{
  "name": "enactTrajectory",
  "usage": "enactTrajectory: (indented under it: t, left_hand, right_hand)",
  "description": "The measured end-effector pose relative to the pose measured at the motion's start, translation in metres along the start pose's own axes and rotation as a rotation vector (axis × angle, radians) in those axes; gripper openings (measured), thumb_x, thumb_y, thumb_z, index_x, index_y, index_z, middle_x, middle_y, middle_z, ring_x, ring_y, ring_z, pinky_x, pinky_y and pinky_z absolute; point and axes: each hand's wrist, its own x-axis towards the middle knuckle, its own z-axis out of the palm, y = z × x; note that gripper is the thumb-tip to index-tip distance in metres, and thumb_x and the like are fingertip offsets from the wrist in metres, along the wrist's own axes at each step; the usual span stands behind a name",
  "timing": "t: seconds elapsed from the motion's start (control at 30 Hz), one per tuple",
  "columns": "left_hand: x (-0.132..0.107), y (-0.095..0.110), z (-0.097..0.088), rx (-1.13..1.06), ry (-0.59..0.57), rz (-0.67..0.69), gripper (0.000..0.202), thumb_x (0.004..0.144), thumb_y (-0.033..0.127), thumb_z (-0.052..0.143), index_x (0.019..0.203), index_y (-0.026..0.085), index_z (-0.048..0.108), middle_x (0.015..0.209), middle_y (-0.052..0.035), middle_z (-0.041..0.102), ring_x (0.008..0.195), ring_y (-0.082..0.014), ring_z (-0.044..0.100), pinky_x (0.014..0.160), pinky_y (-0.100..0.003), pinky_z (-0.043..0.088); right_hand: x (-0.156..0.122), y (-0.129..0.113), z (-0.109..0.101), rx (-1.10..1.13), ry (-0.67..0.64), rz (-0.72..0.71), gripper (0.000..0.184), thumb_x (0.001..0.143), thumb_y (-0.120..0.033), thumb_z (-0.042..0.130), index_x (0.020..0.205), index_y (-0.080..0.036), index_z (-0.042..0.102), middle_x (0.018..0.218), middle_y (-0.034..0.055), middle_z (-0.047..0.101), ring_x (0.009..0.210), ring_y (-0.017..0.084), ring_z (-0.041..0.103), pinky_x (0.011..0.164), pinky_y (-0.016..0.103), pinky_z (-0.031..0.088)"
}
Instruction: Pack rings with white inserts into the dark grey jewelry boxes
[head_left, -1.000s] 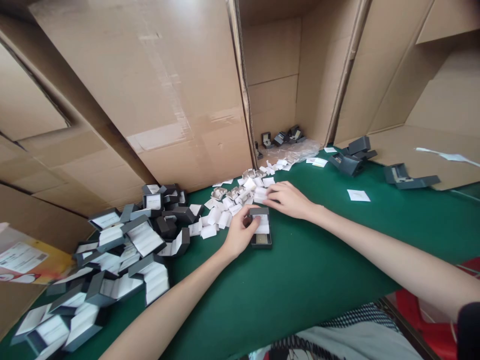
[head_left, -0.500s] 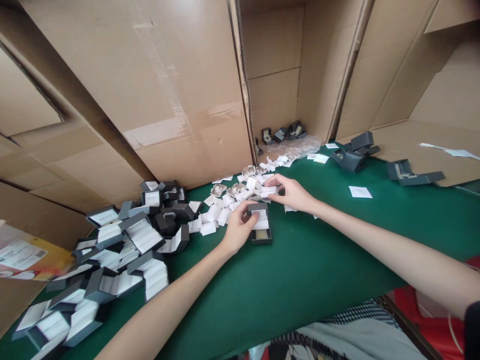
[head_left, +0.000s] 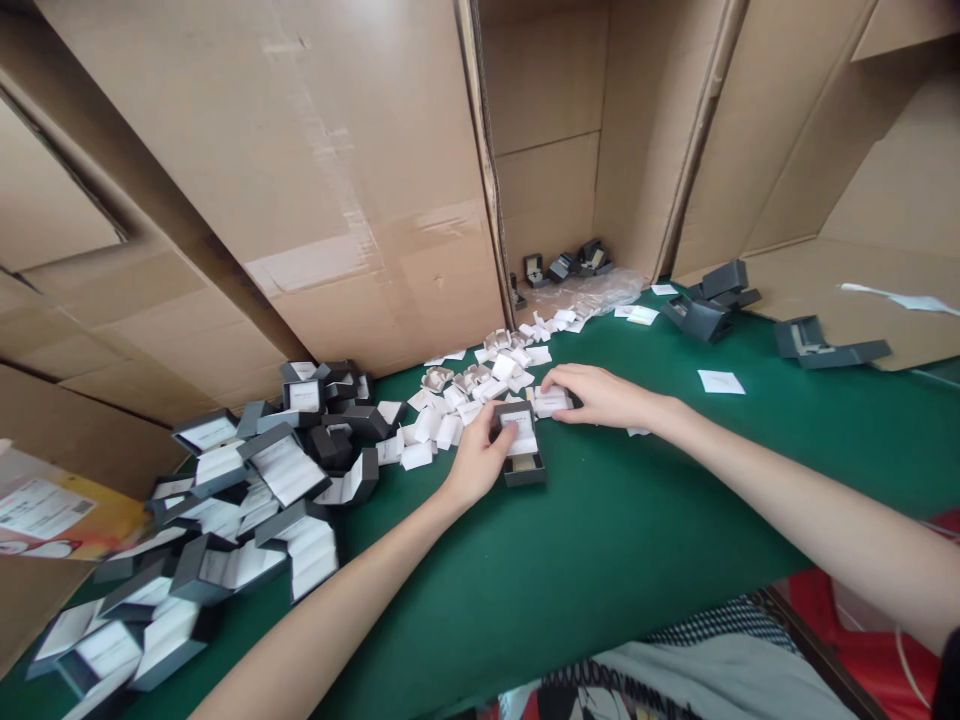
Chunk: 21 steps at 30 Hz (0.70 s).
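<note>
My left hand (head_left: 482,450) grips a small dark jewelry box (head_left: 523,470) by its raised lid, thumb on the white lining inside. The box stands with its lid up on the green tabletop. Just right of it, my right hand (head_left: 589,393) is closed on a white folded insert (head_left: 553,402), pinched between thumb and fingers. Behind both hands lies a pile of white inserts (head_left: 450,402), some showing a beige-grey underside.
Many open dark boxes with white linings (head_left: 289,465) are heaped at the left. Other dark boxes (head_left: 701,315) lie at the right, near a white card (head_left: 721,383). Cardboard panels (head_left: 390,180) wall the back. A crumpled clear plastic bag (head_left: 600,292) lies by more boxes in the rear corner.
My right hand has come back from the pile, slightly right and nearer, bringing a white insert next to the box. My left hand has stayed on the lid, the box shifting only slightly.
</note>
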Motion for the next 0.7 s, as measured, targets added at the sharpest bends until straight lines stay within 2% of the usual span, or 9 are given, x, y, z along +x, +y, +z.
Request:
enactTrajectory:
  t: [0.07, 0.17, 0.33, 0.43, 0.5, 0.6, 0.7]
  left_hand:
    - [-0.001, 0.000, 0.000, 0.021, 0.002, -0.001, 0.023, 0.088, 0.033, 0.049, 0.106, 0.018, 0.053, 0.093, -0.0049, 0.063, 0.084, -0.0188, 0.060, 0.074, -0.029, 0.048]
    - [-0.002, 0.000, 0.001, 0.066, 0.011, -0.002, 0.022, 0.088, 0.034, 0.049, 0.104, 0.018, 0.053, 0.090, -0.0039, 0.064, 0.081, -0.0183, 0.060, 0.072, -0.029, 0.047]
    - [-0.003, 0.001, 0.002, 0.122, 0.011, -0.002, 0.019, 0.089, 0.033, 0.048, 0.102, 0.019, 0.052, 0.087, -0.0021, 0.063, 0.077, -0.0171, 0.059, 0.070, -0.028, 0.046]
    - [-0.003, 0.001, 0.002, 0.089, 0.009, 0.028, 0.018, 0.089, 0.030, 0.048, 0.104, 0.020, 0.050, 0.092, -0.0028, 0.062, 0.082, -0.0172, 0.059, 0.073, -0.028, 0.047]
    - [-0.002, 0.001, 0.002, 0.034, 0.037, 0.094, 0.022, 0.088, 0.027, 0.049, 0.110, 0.022, 0.046, 0.107, -0.0053, 0.061, 0.097, -0.0183, 0.058, 0.080, -0.030, 0.046]
    - [-0.003, 0.002, 0.002, 0.021, 0.139, 0.213, 0.034, 0.088, 0.025, 0.050, 0.120, 0.024, 0.038, 0.128, -0.0090, 0.050, 0.118, -0.0198, 0.049, 0.094, -0.035, 0.042]
    - [-0.005, 0.006, 0.002, 0.125, 0.217, 0.301, 0.041, 0.089, 0.025, 0.051, 0.127, 0.025, 0.036, 0.136, -0.0101, 0.042, 0.126, -0.0214, 0.042, 0.102, -0.040, 0.036]
  right_hand:
    - [-0.005, 0.007, -0.010, 0.011, -0.016, 0.033, 0.030, 0.075, -0.031, 0.061, 0.103, -0.022, 0.053, 0.103, 0.0052, 0.062, 0.092, 0.023, 0.059, 0.071, 0.032, 0.047]
    - [-0.014, 0.023, -0.021, 0.002, 0.033, 0.098, 0.030, 0.071, -0.027, 0.061, 0.099, -0.022, 0.051, 0.102, 0.0053, 0.061, 0.093, 0.023, 0.059, 0.071, 0.032, 0.047]
    - [-0.020, 0.041, -0.022, -0.093, 0.044, 0.108, 0.027, 0.067, -0.017, 0.056, 0.093, -0.023, 0.050, 0.099, 0.0046, 0.059, 0.092, 0.024, 0.058, 0.071, 0.034, 0.047]
    - [-0.018, 0.035, -0.021, -0.157, 0.118, 0.047, 0.028, 0.068, -0.013, 0.053, 0.094, -0.022, 0.049, 0.102, 0.0060, 0.055, 0.096, 0.024, 0.055, 0.074, 0.035, 0.047]
    - [-0.017, 0.027, -0.022, -0.165, 0.196, 0.003, 0.027, 0.071, -0.013, 0.051, 0.097, -0.022, 0.048, 0.105, 0.0072, 0.053, 0.096, 0.024, 0.055, 0.076, 0.036, 0.048]
    - [-0.015, 0.013, -0.020, -0.156, 0.309, -0.070, 0.026, 0.077, -0.016, 0.050, 0.102, -0.022, 0.047, 0.110, 0.0089, 0.049, 0.099, 0.024, 0.054, 0.081, 0.038, 0.048]
    - [-0.015, 0.003, -0.015, -0.147, 0.364, -0.146, 0.027, 0.081, -0.018, 0.050, 0.108, -0.021, 0.047, 0.114, 0.0104, 0.047, 0.104, 0.025, 0.053, 0.086, 0.040, 0.048]
